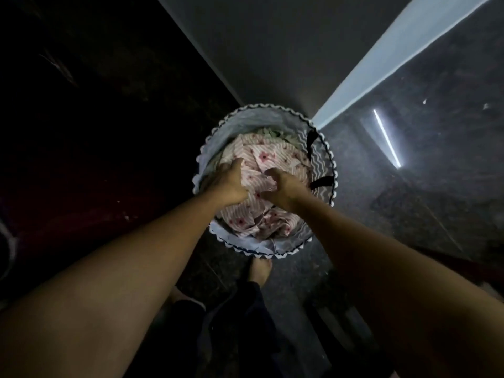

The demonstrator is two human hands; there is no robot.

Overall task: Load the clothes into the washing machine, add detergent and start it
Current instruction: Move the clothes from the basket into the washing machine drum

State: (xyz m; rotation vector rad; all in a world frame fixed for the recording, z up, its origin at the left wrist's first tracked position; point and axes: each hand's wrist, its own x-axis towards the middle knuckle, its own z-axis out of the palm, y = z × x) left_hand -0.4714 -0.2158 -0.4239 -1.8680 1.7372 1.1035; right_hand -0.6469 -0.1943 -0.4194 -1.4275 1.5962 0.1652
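Dark room, glossy dark stone floor, light-strip reflection (387, 139) at 2 o'clock. Laundry basket (331, 159) sits on the floor dead centre, with a bare foot (260, 270) just off its 6 o'clock rim.

Both hands are down in the basket. Left hand (229, 184) has its fingers curled into the pink floral cloth (275, 156) at the 9 o'clock side. Right hand (283, 192) has its fingers bunched on a fold nearer 4 o'clock.

Step looks like first grab, load not started. Suggest gathering the loose ends before lifting, taking the whole bundle in one go, and keeping clear of the black strap handles (323, 182) at 3 o'clock.

Cloth is pale pink with chevron stripes and dark-pink flowers, crumpled and limp, so it will drape and trail. Greenish garment (261, 132) is underneath at 12 o'clock. Can't make out the washer.
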